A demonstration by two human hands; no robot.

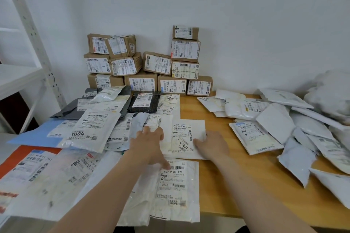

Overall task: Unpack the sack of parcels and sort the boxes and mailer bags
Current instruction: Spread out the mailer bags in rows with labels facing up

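Both hands are working on a white mailer [181, 138] lying on the table [189, 108]. Left hand [151, 143] is pressing its left edge, grip spread apart. Right hand [210, 145] is resting at its right edge, grip possibly pinching, cannot tell. Boxes [147, 66] are standing stacked behind it. Loose mailer bags [272, 119] are lying to its right.

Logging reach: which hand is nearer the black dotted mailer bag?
Left. The left hand is below the black dotted mailer bag; the right hand is farther, toward its lower right.
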